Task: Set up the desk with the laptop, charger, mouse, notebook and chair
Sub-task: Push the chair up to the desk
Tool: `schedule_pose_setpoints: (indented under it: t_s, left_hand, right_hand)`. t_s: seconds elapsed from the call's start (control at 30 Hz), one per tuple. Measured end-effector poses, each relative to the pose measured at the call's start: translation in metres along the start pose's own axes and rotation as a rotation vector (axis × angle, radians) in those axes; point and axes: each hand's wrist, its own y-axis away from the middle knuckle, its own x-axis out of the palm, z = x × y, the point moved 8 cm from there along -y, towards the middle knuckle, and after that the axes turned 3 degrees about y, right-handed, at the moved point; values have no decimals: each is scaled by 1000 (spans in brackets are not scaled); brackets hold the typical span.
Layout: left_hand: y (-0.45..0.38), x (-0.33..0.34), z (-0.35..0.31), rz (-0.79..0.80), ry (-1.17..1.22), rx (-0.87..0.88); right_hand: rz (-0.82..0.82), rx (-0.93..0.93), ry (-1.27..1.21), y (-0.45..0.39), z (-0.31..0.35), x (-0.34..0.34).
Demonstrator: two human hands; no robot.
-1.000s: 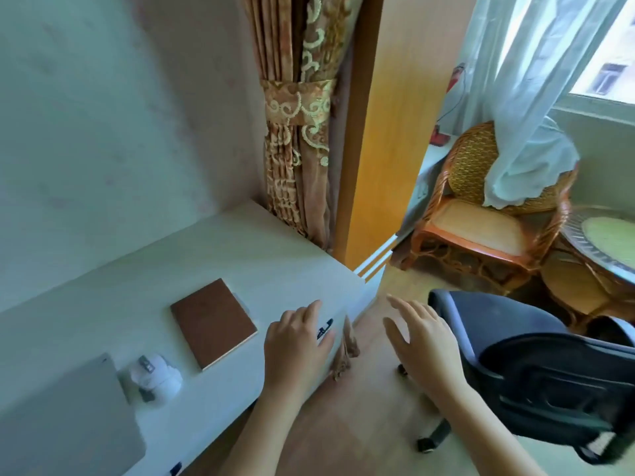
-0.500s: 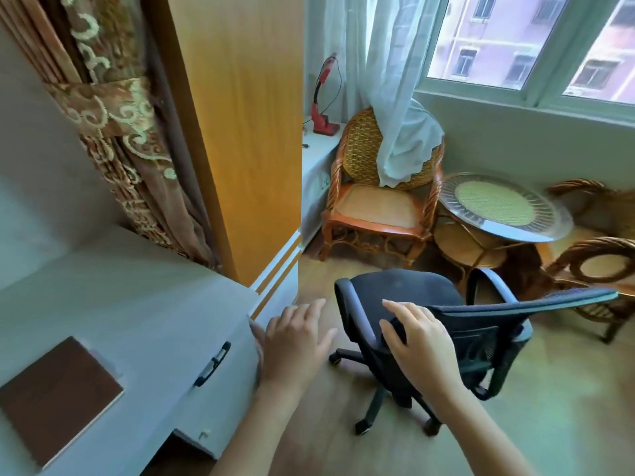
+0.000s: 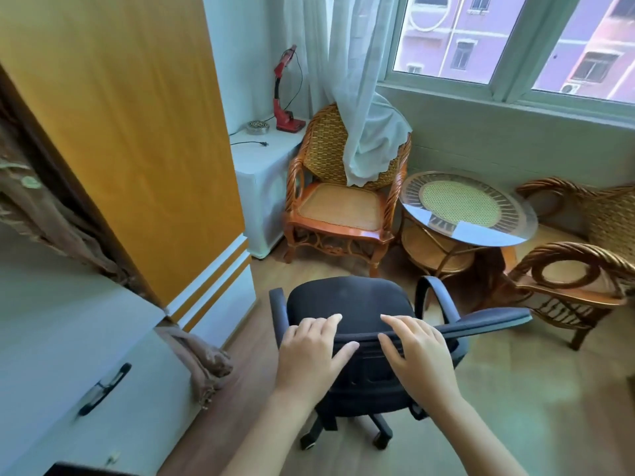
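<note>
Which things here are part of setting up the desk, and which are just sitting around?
Part of the job:
- black office chair, its backrest top under both hands: left hand, right hand
- white desk on the left

Just sitting around:
- wicker armchair
- round glass-topped table
- red desk lamp on the white cabinet
- sheer curtain

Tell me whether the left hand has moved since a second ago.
Yes. The left hand has left the desk edge and gone right, onto the top of the office chair backrest, beside the right hand.
</note>
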Motion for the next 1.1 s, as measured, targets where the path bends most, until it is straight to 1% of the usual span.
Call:
schedule_pose_setpoints:
  t_s: [0.07, 0.17, 0.27, 0.37, 0.43, 0.5, 0.67, 0.8, 1.0, 1.1]
  left_hand:
    - [-6, 21, -23, 20, -1, 16]
    - [-11, 57, -44, 112, -54, 23]
    - [-18, 71, -49, 100, -192, 36]
    - [-23, 76, -51, 110, -337, 83]
    - [-22, 74, -52, 101, -407, 123]
    - [-19, 73, -54, 121, -416, 141]
    - [0, 77, -51, 237, -376, 103]
    - [16, 69, -36, 257, -394, 82]
    - [63, 26, -38, 109, -457, 111]
    - [93, 15, -48, 58, -451, 103]
  right_hand:
    - [12, 17, 22, -2, -33, -2]
    - [65, 5, 52, -6, -79, 0]
    - [155, -55, 82, -9, -108, 5]
    - [216, -114, 95, -12, -119, 8]
    - [243, -152, 108, -12, -120, 11]
    - [250, -169, 105, -9, -120, 12]
    - [271, -174, 109, 5, -111, 16]
    - [305, -167, 116, 23, -90, 19]
    - [269, -183, 36, 60, -59, 18]
    - [303, -236, 69, 78, -56, 12]
